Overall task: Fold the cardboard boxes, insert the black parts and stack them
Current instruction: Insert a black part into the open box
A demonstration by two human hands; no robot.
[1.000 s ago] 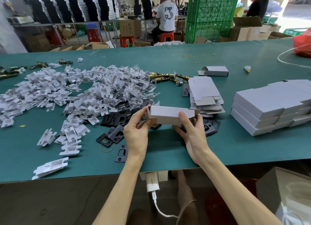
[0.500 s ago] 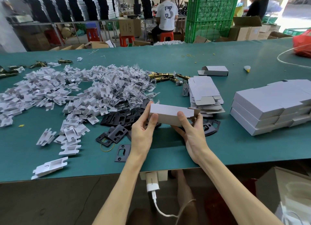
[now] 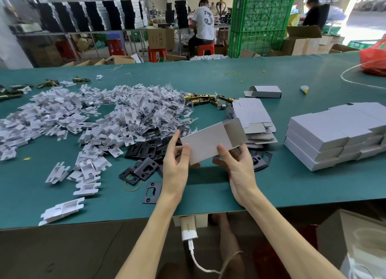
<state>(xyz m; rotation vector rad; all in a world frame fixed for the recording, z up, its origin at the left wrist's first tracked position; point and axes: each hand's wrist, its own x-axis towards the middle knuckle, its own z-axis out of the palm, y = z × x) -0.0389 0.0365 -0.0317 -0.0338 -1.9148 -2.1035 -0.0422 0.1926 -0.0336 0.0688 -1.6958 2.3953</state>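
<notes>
I hold a small white cardboard box above the green table, tilted with its right end raised and a grey end flap sticking out open. My left hand pinches its left end between thumb and fingers. My right hand grips it from below, thumb on the near face. Black metal plates lie on the table just beyond and left of my hands. A stack of flat unfolded boxes sits behind the held box. Folded boxes are stacked at the right.
A wide heap of white plastic inserts and bagged screws covers the left of the table. Brass latches and one lone folded box lie further back. A red bag sits far right. People work at benches behind.
The box has tipped from lying level to tilted with its right end up, and its broad face and open grey flap now show. Both hands shifted their hold on it.
</notes>
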